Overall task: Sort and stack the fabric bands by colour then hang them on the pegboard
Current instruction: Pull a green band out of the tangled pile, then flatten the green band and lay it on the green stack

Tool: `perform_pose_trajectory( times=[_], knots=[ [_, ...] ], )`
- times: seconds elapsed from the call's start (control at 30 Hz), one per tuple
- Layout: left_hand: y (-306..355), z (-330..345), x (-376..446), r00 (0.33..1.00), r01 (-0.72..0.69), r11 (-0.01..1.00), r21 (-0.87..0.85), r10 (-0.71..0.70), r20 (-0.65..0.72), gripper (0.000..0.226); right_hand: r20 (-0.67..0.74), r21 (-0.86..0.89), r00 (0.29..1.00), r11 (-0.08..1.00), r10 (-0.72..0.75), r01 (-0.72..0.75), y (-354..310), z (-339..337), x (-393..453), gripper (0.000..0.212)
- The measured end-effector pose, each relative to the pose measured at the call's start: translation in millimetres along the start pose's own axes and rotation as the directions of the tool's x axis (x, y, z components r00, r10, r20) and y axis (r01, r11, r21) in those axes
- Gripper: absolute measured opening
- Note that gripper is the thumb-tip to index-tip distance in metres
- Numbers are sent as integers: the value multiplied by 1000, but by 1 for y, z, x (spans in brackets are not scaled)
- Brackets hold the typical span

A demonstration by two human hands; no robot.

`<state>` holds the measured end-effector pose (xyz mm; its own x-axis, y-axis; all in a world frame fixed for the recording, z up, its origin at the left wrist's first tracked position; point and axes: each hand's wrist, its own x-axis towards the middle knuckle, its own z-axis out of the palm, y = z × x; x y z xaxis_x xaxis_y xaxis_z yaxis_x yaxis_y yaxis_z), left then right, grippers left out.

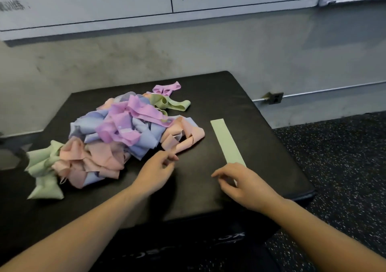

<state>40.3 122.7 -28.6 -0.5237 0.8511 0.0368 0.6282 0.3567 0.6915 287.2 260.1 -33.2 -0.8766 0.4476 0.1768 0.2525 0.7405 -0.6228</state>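
A tangled heap of fabric bands [117,133] in pink, purple, blue and green lies on the left half of a black padded surface [257,112]. One green band [226,142] lies flat and straight on the right side. My right hand [246,185] rests over the near end of this green band, fingers loosely bent. My left hand [158,169] reaches toward the heap's near right edge, its fingertips at a pink band [188,140]; whether they pinch it is unclear. No pegboard is in view.
The padded surface ends at a front edge [229,209] close to me and a right edge [292,167]. Speckled dark floor [344,167] lies to the right. A grey wall with whiteboards [125,4] stands behind.
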Motion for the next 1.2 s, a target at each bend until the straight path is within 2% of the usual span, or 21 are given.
perform_pose_trajectory(
  times=[0.13, 0.27, 0.37, 0.53, 0.7, 0.83, 0.97, 1.07, 1.13, 1.2],
  knots=[
    [-37, -23, -22, 999, -26, 994, 104, 30, -38, 26, 58, 24, 998, 1000, 7, -9, -21, 20, 23, 23],
    [-71, -40, -43, 988, -121, 967, 225, 140, -71, 24, 139, 56, 990, 998, 5, -13, -46, 37, 51, 26],
    [-94, -54, -56, 962, -138, 949, 283, 196, -189, 24, 186, 88, 982, 996, -27, 11, -66, 54, 73, 28],
    [-120, -72, -69, 874, -84, 923, 375, 249, -418, 26, 231, 139, 967, 987, -110, 79, -104, 82, 111, 32],
    [-126, -94, -61, 830, 114, 928, 354, 107, -548, 44, 164, 84, 946, 960, -279, 269, -144, 98, 157, 29],
    [-132, -109, -51, 846, 86, 942, 323, 102, -523, 54, 65, 40, 955, 957, -290, 288, -168, 98, 192, 26],
    [-139, -114, -46, 869, 129, 946, 298, 37, -493, 58, 115, -10, 933, 938, -342, 346, -193, 104, 215, 26],
    [-151, -121, -49, 811, 214, 941, 261, -22, -584, 62, 136, 59, 895, 905, -425, 421, -219, 122, 225, 27],
    [-164, -127, -54, 761, 288, 931, 225, -80, -644, 65, 154, 107, 891, 903, -428, 416, -231, 138, 231, 33],
    [-176, -136, -62, 701, 377, 910, 171, -160, -695, 70, 229, 101, 882, 912, -411, 398, -239, 154, 238, 38]
  ],
)
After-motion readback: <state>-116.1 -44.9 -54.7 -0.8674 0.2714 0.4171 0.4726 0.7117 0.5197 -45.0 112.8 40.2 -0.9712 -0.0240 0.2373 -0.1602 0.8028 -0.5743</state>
